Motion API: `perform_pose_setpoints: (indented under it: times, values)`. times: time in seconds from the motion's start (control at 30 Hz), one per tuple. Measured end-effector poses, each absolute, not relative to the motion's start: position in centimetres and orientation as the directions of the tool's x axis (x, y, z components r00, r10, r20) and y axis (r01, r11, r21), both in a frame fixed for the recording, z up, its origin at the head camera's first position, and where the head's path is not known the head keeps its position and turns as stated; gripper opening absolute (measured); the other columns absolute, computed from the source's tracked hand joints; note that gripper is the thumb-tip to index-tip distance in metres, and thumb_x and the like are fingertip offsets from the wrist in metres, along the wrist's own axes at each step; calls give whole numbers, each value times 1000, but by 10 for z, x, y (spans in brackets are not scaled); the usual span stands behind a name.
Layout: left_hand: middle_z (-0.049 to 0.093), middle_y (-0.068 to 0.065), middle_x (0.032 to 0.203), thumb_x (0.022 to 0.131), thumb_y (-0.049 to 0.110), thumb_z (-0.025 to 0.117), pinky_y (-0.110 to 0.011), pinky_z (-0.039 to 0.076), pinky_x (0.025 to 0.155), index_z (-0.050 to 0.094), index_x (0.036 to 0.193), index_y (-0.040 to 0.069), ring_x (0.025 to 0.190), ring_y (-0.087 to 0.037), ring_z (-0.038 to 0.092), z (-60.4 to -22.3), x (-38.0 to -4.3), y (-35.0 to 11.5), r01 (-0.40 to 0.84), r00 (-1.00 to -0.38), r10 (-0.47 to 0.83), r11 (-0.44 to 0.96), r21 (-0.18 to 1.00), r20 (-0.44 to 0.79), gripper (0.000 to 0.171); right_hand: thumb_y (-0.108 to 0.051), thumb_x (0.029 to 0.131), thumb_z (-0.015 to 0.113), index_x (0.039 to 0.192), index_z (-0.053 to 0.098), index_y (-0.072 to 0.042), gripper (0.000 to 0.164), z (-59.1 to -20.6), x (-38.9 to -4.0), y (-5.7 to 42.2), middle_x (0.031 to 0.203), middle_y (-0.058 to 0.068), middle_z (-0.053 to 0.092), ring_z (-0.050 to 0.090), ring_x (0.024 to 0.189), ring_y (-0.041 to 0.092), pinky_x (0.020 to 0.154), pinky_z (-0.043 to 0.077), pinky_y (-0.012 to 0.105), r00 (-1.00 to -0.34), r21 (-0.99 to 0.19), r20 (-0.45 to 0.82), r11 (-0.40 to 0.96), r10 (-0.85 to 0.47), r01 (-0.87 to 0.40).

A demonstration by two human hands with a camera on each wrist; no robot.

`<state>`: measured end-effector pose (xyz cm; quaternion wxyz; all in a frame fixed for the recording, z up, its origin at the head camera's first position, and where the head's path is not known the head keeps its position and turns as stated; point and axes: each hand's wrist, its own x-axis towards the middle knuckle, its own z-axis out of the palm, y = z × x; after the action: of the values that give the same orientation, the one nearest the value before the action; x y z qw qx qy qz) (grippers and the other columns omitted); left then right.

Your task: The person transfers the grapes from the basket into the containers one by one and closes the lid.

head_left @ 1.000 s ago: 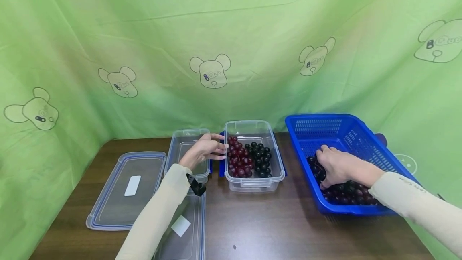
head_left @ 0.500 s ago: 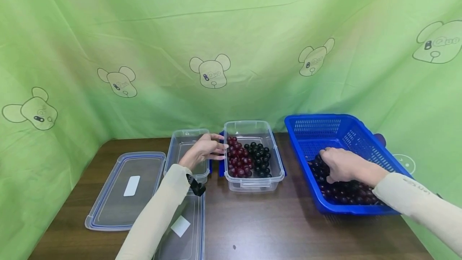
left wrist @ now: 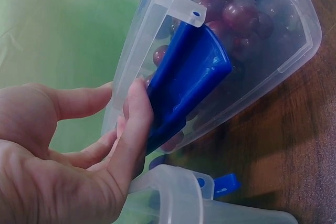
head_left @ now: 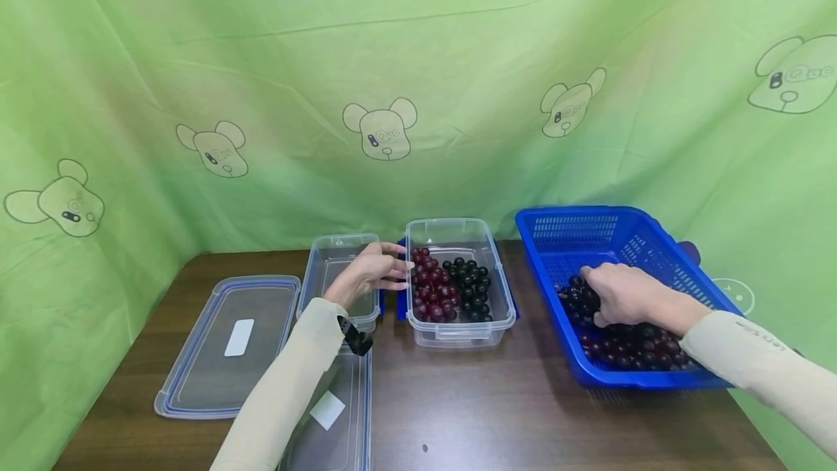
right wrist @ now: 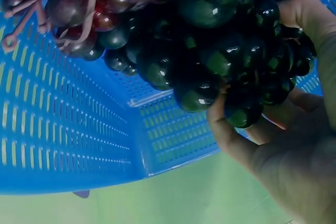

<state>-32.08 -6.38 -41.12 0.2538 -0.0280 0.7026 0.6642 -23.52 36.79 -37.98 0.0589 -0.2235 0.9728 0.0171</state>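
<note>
In the blue basket (head_left: 543, 275), my right hand (head_left: 624, 296) grips a bunch of black grapes (right wrist: 210, 56), thumb on one side and fingers on the other. Red grapes (head_left: 634, 351) lie beside it at the near end. My left hand (head_left: 375, 267) touches the left wall of a clear plastic container (head_left: 451, 338), its fingers nearly straight against the wall and the blue side clip (left wrist: 184, 77). Inside that container rest a bunch of red grapes (head_left: 434, 289) on the left and another bunch of black grapes (head_left: 472, 286) on the right.
A second clear container (head_left: 327, 260) stands left of the first, under my left forearm. Two clear lids lie on the wooden table (head_left: 471, 413): one lid (head_left: 203, 376) at the left, another lid (head_left: 346, 427) near the front edge. A green curtain (head_left: 458, 180) hangs behind.
My right hand has lifted slightly and shifted a little right within the basket, its fingers around the black grapes, which show more now. My left hand has stayed at the container wall.
</note>
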Motion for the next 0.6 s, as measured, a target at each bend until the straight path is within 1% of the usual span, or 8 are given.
perform_pose_setpoints:
  times: [0.1,0.17,0.23,0.43,0.53,0.6]
  values:
    - [67,-10,104,96,-2,70,-33,67,78,50,147,3,85,-21,68,-412,-320,-63,-380,-867,299,119,917,-398,55,-22,69,95,116,61,10,66,-378,-235,367,81,8,68,55,62,15,53,53,36,-900,6,-145,909,-411,-417]
    - [67,-10,103,96,-2,70,-33,67,78,50,147,2,85,-21,68,-412,-320,-63,-378,-868,298,119,918,-396,55,-24,71,95,123,58,14,74,-376,-235,366,83,8,69,56,63,14,55,54,35,-905,-4,-163,917,-393,-398]
    - [67,-10,103,96,-2,70,-32,67,78,50,147,3,85,-20,68,-412,-320,-63,-377,-870,297,115,919,-394,55,-24,72,95,126,56,16,78,-374,-235,366,80,6,67,55,62,13,55,54,35,-908,-21,-175,924,-380,-382]
    - [67,-10,103,96,-2,70,-32,67,77,50,147,3,84,-21,68,-411,-321,-64,-377,-870,298,113,920,-393,55,-21,72,92,122,55,14,72,-370,-236,369,72,-1,61,55,62,13,58,54,36,-915,-77,-155,928,-372,-364]
    - [67,-10,102,96,-3,70,-32,67,77,50,148,3,84,-20,68,-410,-321,-64,-378,-869,300,113,919,-394,56,-21,72,90,128,52,18,78,-368,-235,371,70,-2,61,54,61,11,61,54,35,-914,-100,-141,924,-381,-369]
    - [67,-10,102,96,-3,70,-32,67,77,50,148,2,84,-20,68,-411,-322,-63,-379,-869,299,112,919,-395,55,-21,75,89,133,50,20,81,-366,-234,371,66,-3,59,52,58,10,62,51,33,-913,-129,-134,920,-385,-369]
